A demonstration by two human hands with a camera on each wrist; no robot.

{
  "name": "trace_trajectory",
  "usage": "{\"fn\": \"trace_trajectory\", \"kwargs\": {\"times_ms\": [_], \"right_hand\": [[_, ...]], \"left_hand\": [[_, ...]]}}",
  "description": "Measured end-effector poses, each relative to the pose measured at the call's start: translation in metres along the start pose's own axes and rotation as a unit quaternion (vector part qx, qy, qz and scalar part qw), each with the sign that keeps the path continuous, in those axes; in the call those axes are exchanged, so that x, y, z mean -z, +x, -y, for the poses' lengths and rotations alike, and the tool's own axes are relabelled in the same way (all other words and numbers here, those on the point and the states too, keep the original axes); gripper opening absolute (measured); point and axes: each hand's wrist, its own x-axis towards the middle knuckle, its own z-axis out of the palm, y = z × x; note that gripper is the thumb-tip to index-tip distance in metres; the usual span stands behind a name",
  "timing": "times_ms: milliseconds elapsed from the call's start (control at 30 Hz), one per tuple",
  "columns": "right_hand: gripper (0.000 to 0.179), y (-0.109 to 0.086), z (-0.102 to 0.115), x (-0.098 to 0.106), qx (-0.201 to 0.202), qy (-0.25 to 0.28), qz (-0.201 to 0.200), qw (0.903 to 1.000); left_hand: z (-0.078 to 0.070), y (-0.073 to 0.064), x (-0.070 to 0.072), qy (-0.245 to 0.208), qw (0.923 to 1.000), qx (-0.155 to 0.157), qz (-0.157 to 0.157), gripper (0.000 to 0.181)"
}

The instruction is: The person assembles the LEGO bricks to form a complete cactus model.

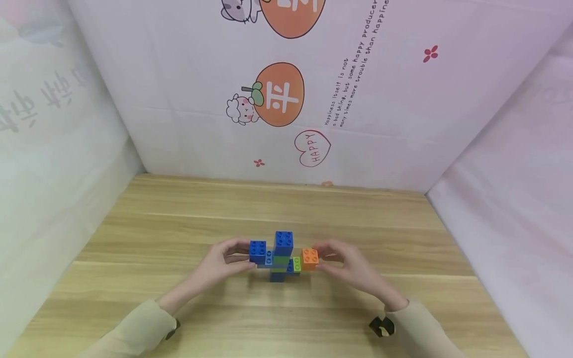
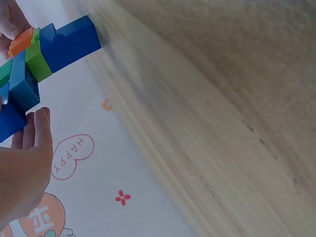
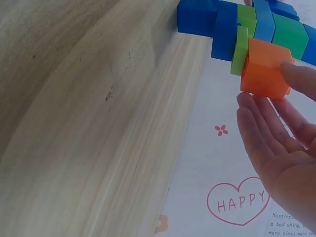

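A built figure of toy building blocks (image 1: 283, 243) stands upright on the table, its column made of blue and green blocks. On its left, a blue arm bears a dark blue block (image 1: 257, 252), which my left hand (image 1: 223, 259) pinches between thumb and fingers. To the right, another arm carries a lime green block (image 3: 240, 52) with an orange block (image 3: 266, 66) on it. My right hand (image 1: 351, 263) pinches that orange block, thumb on one face and fingertips at the opposite face. The column's blue foot (image 2: 78, 43) meets the wood.
The wooden table (image 1: 277, 318) lies under both forearms. A white printed cloth (image 1: 380, 149) rises behind it, with further cloth walls at the left (image 1: 53, 164) and right (image 1: 510, 199). Dark straps (image 1: 382, 326) show at the sleeve cuffs.
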Motion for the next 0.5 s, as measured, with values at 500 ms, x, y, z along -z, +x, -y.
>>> {"fn": "trace_trajectory", "kwargs": {"times_ms": [500], "right_hand": [[0.036,0.0,-0.002,-0.001,-0.001,0.015,-0.005,0.9999]], "left_hand": [[-0.0003,0.0028,0.0003,0.003,0.9997,0.007,-0.022,0.048]]}}
